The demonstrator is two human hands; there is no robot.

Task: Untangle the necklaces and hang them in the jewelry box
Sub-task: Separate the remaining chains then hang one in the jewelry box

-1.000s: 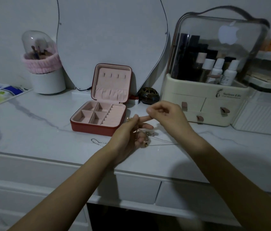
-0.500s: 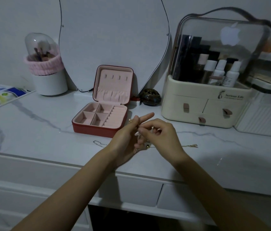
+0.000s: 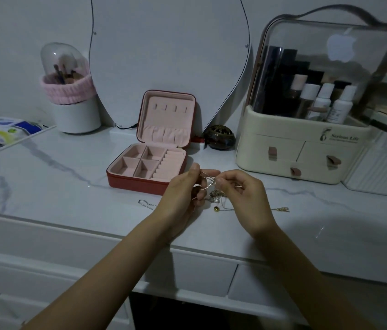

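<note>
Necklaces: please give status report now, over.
Left hand and right hand both pinch the tangled necklaces above the table. Jewelry box open, hooks bare. Nothing blocks the box.

Open marble tabletop (image 3: 45, 186) left of jewelry box (image 3: 149, 167); behind, crowded by mirror (image 3: 168, 55), cosmetics organizer (image 3: 306, 151).

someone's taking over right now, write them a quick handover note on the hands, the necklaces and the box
Left hand: pinches the necklace tangle just above the tabletop.
Right hand: fingers pinch a strand of the same tangle.
Loose chain ends trail on the tabletop to either side of the hands.
Jewelry box: open behind the hands, lid upright, hooks bare, compartments look empty.
Done: nothing hung.
Left: separate the chains, then hang each on the lid hooks.
</note>
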